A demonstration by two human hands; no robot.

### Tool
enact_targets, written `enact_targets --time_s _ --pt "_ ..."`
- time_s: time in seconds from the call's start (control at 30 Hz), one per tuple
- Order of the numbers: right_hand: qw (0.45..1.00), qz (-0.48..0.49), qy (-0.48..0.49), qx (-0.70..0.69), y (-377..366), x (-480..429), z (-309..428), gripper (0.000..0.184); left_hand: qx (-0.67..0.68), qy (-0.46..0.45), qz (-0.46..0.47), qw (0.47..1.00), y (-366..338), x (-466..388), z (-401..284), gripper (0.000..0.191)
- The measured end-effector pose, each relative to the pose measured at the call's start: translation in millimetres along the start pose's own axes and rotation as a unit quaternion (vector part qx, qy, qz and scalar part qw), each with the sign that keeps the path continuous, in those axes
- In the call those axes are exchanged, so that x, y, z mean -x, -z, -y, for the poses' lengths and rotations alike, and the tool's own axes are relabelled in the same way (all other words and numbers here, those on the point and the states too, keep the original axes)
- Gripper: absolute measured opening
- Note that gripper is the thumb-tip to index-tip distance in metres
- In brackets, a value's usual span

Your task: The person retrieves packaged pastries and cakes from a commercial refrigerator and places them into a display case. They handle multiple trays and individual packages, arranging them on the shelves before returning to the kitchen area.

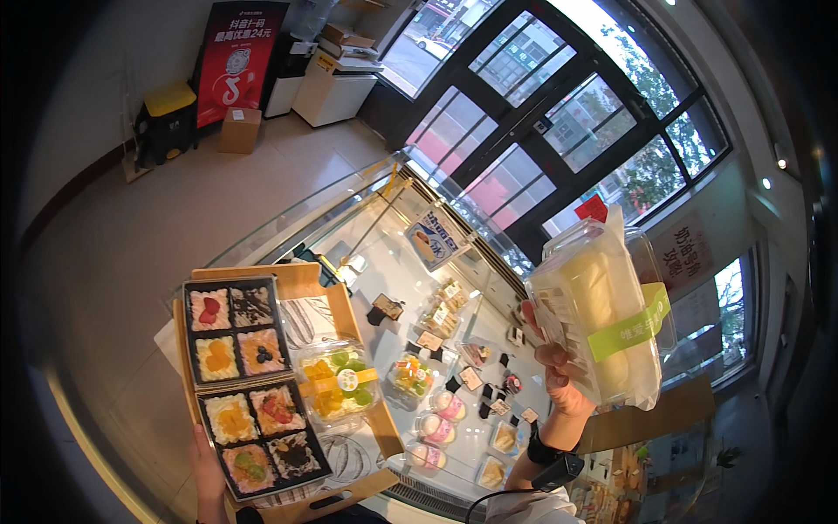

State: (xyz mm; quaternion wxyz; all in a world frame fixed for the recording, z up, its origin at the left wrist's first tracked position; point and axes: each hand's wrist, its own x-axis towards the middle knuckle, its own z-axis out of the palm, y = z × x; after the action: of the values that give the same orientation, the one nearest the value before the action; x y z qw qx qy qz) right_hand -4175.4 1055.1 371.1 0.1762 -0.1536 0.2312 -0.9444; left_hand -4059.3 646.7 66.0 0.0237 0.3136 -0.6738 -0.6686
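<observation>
My left hand (208,468) grips the near left side of a wooden tray (383,429). On the tray lie two black boxes of square cream cakes, the far one (236,331) and the near one (262,435), each with four compartments. Beside them on the tray sits a clear plastic box of cake with mango and green grapes (337,386), wrapped with a yellow band. At the right, my right hand (556,363) holds up a clear plastic pack of pale yellow rolls (605,321) with a green paper band. Its fingertips are partly hidden by the pack.
Below is a glass display case (373,242) holding boxed fruit cake (411,380), pink-and-white cups (438,429), sandwiches (445,314) and small tags. Beyond stand a dark-framed glass door (530,118), a cardboard box (239,134), a yellow-lidded bin (169,118) and a red banner (239,59).
</observation>
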Motion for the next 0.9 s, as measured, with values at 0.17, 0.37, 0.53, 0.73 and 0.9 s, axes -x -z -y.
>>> enact_targets --time_s 0.17,0.37,0.53,0.73,0.9 --pt "1.0 0.016 0.015 -0.001 -28 14 1 0.084 -0.01 0.035 -0.02 0.999 2 -6 8 0.06" --pt "0.996 0.049 0.025 -0.074 -23 28 2 0.079 -0.039 0.028 -0.035 0.998 8 -10 18 0.06" --pt "0.997 -0.002 0.054 -0.056 -17 39 11 0.084 -0.01 0.017 -0.022 1.0 8 -10 16 0.06" --pt "0.972 -0.146 0.15 0.108 19 66 19 0.075 0.079 -0.002 0.035 0.996 12 -7 15 0.056" --pt "0.958 -0.244 0.101 0.112 125 101 13 0.071 0.12 0.023 0.044 0.992 13 -14 12 0.052"
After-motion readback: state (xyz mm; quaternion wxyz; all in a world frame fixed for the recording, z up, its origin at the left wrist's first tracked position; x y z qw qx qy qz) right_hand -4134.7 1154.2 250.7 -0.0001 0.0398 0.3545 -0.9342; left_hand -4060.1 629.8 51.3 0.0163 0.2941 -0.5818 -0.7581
